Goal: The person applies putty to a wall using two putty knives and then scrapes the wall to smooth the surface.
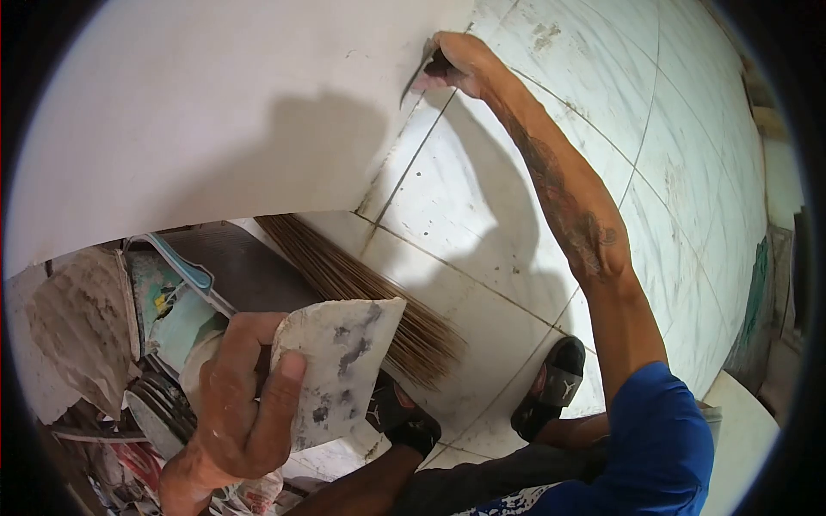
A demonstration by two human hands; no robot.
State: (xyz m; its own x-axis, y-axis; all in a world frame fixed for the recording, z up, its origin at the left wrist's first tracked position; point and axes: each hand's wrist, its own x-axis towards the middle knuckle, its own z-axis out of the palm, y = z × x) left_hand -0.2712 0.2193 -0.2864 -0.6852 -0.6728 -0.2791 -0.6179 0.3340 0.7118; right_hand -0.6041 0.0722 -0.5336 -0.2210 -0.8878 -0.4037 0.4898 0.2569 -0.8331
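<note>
Item 1, landmark: a broom of thin brown sticks [331, 273], lying aslant on the pale marbled floor tiles [482, 228], its bristles spreading toward the lower right.

Item 2: a pale flat piece with dark smudges [340, 370], one upper corner rounded; it is overlapping the broom's lower part in view. Whether it is touching the broom, one cannot tell.

Item 3: the left hand [245, 396], below and left of the broom; it is pinching item 2 by its left edge, thumb pressing on the near face, fingers bending behind.

Item 4: the right hand [460, 64], above the broom and well apart from it; the fingers are closing round item 5, some of them hidden.

Item 5: a thin dark blade-like tool [416, 76], also well above the broom, standing on edge beside the white wall [215, 103]. Contact with the wall is remaining unclear.

Item 6: two black sandals, worn; one [400, 413] is resting just below the broom's bristles, the other [559, 387] to their right.

Item 7: clutter left of the broom: a dark flat panel [249, 267] is lying nearest, then a blue strip [185, 267], thin stacked discs [159, 408] and a crumpled grey-brown bag-like thing [77, 318].
</note>
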